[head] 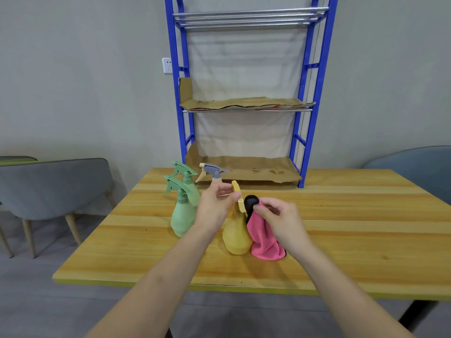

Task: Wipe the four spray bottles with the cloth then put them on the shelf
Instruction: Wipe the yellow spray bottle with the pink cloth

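Observation:
A yellow spray bottle (pixel 237 236) stands mid-table. My left hand (pixel 214 207) pinches its yellow trigger head. My right hand (pixel 280 219) holds a pink cloth (pixel 264 237) against the bottle's right side, with a black part showing just above the cloth. Two green spray bottles (pixel 183 215) stand close together to the left. Behind my left hand, a bottle with a grey and beige trigger head (pixel 212 172) shows only its top. The blue shelf (pixel 314 93) stands at the table's far edge.
Cardboard sheets line the shelf's lower tier (pixel 244 168) and middle tier (pixel 244 103); the top tier is bare metal rods. The wooden table (pixel 341 228) has grey chairs at the left (pixel 53 186) and far right (pixel 415 167). A wall socket (pixel 167 65) is left of the shelf.

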Available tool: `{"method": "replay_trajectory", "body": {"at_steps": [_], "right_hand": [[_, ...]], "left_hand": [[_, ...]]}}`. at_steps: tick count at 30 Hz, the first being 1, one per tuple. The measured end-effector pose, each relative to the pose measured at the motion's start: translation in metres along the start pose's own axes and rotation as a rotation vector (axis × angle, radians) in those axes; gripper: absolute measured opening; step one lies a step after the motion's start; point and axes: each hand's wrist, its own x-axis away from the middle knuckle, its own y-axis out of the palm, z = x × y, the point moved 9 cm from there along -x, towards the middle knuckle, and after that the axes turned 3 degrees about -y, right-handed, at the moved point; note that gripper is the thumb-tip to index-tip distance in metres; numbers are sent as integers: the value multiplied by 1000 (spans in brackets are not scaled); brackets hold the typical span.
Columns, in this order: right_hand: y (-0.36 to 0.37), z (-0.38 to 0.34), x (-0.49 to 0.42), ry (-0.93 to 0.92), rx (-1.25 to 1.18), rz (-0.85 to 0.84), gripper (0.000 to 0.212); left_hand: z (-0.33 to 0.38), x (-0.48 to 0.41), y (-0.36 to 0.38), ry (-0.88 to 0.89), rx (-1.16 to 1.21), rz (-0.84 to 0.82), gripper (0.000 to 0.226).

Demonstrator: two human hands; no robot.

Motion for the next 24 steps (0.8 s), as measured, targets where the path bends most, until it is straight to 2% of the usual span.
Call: {"method": "replay_trajectory", "body": {"at_steps": [3,7,11,17,24], "right_hand": [[-16,5,-6,6,7,152,21],[-25,2,-13,-9,67,262,19],[-22,-10,-12,-148,172,377,15],[-8,-11,-10,-268,283,420,22],[-3,8,-16,-133,78,514,16]], "left_hand": [[3,-3,6,13,-27,-54,28],[12,-7,15,36,-120,-139,25],[13,-8,13,65,-146,-134,27],[-4,-6,11,71,-69,-142,21],[-8,-4,9,70,46,-110,21]]}}
